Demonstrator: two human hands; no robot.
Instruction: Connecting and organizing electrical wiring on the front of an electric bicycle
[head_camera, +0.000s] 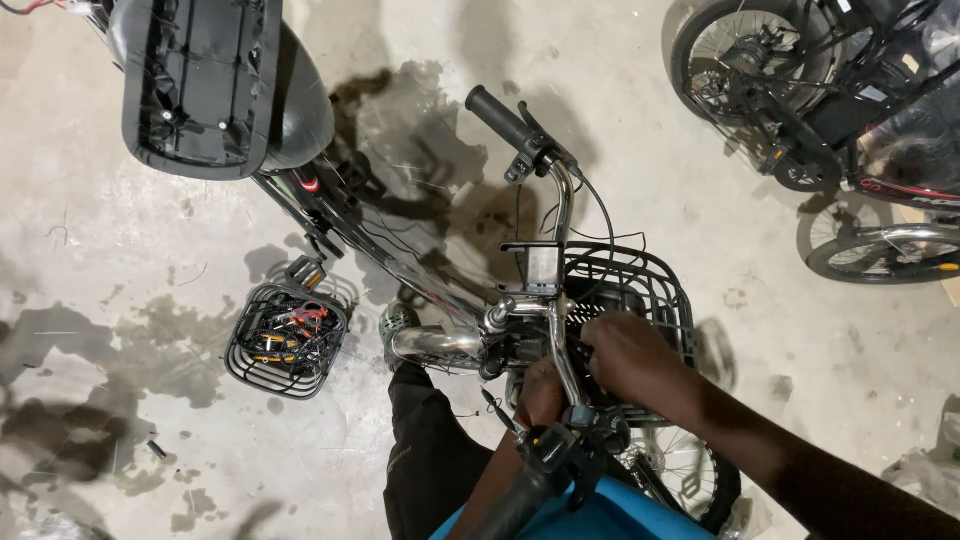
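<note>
At 5 o'clock from the frame's middle, the right hand lies curled over the near rim of the black wire front basket of a bicycle; its fingers are bent down against the wire, though how firmly they close on it I cannot tell. Just beside it, at 7 o'clock of that hand, the left hand sits tucked under the chrome handlebar, fingers hidden behind the stem, so whether it clasps anything cannot be told.

From the stem the handlebar rises toward 12 o'clock and ends in a black grip with a brake lever. An empty phone holder sits clamped on the bar, touching the basket's left edge. At 9 o'clock of the hands, well apart on the concrete floor, lies a second black wire basket (holding a tangle of orange and red wires). At 11 o'clock a black seat is tipped up, its underside showing. Parts of 2 other bicycles stand at 2 o'clock.
</note>
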